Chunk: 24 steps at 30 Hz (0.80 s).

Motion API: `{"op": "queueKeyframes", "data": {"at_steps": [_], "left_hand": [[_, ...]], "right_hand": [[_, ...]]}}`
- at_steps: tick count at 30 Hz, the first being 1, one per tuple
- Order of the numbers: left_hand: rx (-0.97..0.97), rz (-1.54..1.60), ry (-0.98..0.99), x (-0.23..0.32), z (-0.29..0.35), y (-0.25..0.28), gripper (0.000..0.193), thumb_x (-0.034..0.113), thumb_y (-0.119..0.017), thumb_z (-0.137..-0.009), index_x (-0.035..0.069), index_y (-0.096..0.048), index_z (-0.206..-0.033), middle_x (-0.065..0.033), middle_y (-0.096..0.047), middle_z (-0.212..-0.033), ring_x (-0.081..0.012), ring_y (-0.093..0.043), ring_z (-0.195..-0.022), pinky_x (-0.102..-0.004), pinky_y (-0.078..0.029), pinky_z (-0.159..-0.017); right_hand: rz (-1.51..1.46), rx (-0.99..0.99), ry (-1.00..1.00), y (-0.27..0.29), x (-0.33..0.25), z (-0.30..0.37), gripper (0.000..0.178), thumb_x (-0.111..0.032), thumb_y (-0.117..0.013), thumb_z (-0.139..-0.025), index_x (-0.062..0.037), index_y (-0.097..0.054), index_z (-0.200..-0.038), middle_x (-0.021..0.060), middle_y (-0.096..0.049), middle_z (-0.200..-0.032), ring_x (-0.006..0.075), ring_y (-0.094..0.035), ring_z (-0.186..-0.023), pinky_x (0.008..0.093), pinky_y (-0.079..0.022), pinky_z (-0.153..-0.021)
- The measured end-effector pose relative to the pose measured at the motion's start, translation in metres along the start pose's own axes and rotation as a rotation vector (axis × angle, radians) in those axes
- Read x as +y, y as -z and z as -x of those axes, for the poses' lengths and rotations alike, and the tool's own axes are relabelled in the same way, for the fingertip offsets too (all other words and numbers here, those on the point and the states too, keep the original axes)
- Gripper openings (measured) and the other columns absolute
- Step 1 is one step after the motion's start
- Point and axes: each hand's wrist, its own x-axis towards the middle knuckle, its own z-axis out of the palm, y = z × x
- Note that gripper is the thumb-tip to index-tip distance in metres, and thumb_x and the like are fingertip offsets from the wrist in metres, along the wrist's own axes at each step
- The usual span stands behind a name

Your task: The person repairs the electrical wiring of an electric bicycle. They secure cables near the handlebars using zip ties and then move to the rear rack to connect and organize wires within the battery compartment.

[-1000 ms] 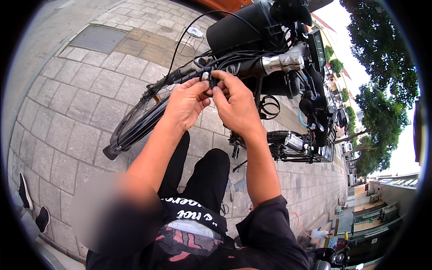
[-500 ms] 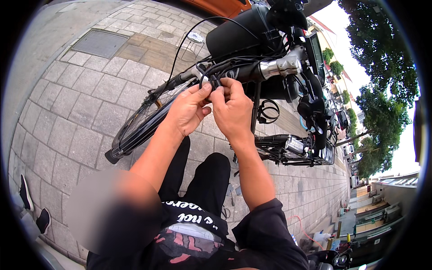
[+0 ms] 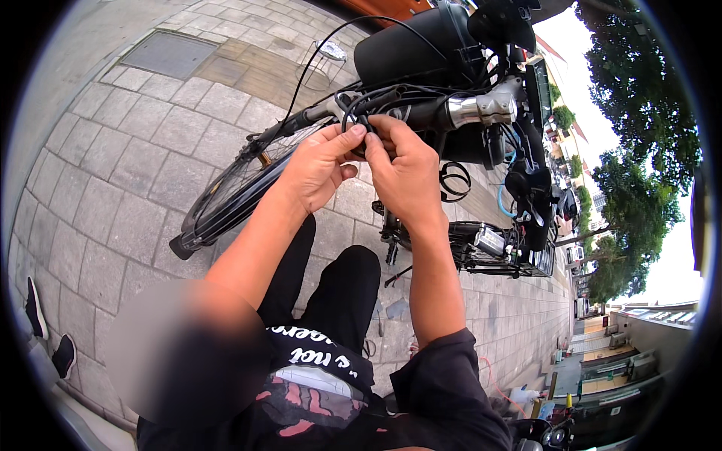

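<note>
Both hands meet at the front of a bicycle, just below its head tube [image 3: 425,114]. Pinched between the thumb and fingers of my left hand [image 3: 320,164] is a black cable [image 3: 344,113] that loops up beside the fork. My right hand [image 3: 406,167] closes on the same dark cable close by, thumb and index finger near the left fingertips. The exact spot gripped is partly hidden by the fingers. More black cables [image 3: 387,96] run across above the hands toward the silver stem [image 3: 481,111]. The front wheel's black fender [image 3: 244,203] stretches to the lower left.
A black cylindrical container [image 3: 402,49] sits on the bicycle's front. A second bicycle [image 3: 489,244] stands at the right. Grey paving [image 3: 120,195] holds a metal cover [image 3: 169,54] at the upper left. A person's shoe [image 3: 64,356] shows at the left edge.
The bicycle's front and its cables have shifted slightly right in view. Both hands stay together on the cable, with the right hand a little further right and its fingers slightly changed.
</note>
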Motion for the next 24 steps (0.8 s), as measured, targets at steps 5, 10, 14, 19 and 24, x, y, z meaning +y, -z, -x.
{"op": "queueKeyframes", "data": {"at_steps": [5,10,14,19,24], "left_hand": [[-0.015,0.010,-0.042,-0.002,0.007,-0.003,0.016,0.025,-0.072,-0.108,0.012,-0.074,-0.116,0.0037,-0.074,-0.102,-0.0065,-0.065,-0.092,-0.0236,-0.045,-0.072],[0.024,-0.055,-0.086,-0.007,0.012,-0.002,0.017,0.015,-0.068,-0.108,0.007,-0.074,-0.122,0.0010,-0.074,-0.107,-0.0075,-0.065,-0.093,-0.0254,-0.049,-0.076],[0.095,-0.269,-0.163,-0.007,0.013,-0.005,0.022,0.012,-0.067,-0.107,0.004,-0.072,-0.127,-0.0005,-0.074,-0.109,-0.0093,-0.066,-0.093,-0.0252,-0.050,-0.073],[0.284,-0.352,-0.097,0.001,0.017,-0.021,0.018,0.017,-0.071,-0.106,0.004,-0.073,-0.118,-0.0018,-0.074,-0.106,-0.0112,-0.069,-0.088,-0.0247,-0.050,-0.068],[0.136,-0.367,0.081,0.017,0.016,-0.010,0.018,0.019,-0.074,-0.104,0.005,-0.074,-0.115,-0.0019,-0.075,-0.103,-0.0127,-0.074,-0.088,-0.0247,-0.050,-0.066]], "right_hand": [[0.173,0.194,-0.024,-0.019,0.002,0.001,0.022,-0.015,-0.070,-0.100,0.0028,-0.074,-0.112,0.0226,-0.078,-0.091,0.0377,-0.078,-0.081,0.0431,-0.061,-0.073],[0.298,0.127,-0.122,-0.015,-0.001,0.003,0.023,-0.018,-0.065,-0.099,0.0033,-0.075,-0.100,0.0258,-0.077,-0.090,0.0442,-0.075,-0.079,0.0494,-0.060,-0.074],[0.293,-0.109,-0.191,0.006,-0.012,-0.012,0.029,-0.018,-0.057,-0.098,0.0044,-0.075,-0.097,0.0291,-0.074,-0.092,0.0482,-0.073,-0.086,0.0514,-0.058,-0.082],[0.224,-0.345,-0.220,0.019,-0.007,-0.019,0.030,-0.015,-0.054,-0.096,0.0039,-0.075,-0.108,0.0292,-0.074,-0.096,0.0483,-0.073,-0.092,0.0485,-0.058,-0.087],[0.160,-0.178,-0.199,0.016,-0.008,-0.010,0.029,-0.017,-0.059,-0.099,0.0050,-0.074,-0.110,0.0257,-0.078,-0.097,0.0402,-0.076,-0.088,0.0442,-0.059,-0.085]]}}
